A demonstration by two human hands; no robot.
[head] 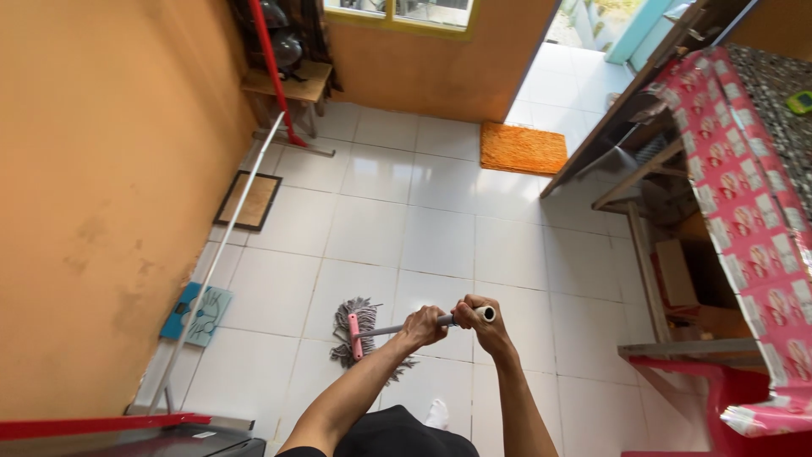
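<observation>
White tiles gleam across the floor (440, 228), with no clear line between mopped and unmopped ground, so progress cannot be judged. Left hand (423, 325) and right hand (480, 320) both clench the grey mop handle (397, 329) at lower centre; its pink-barred grey mop head (357, 332) rests on the tiles. Upper centre lies an orange mat (523, 149); right, a pink patterned cloth (744, 211); lower left, a blue flat package (196, 313).
</observation>
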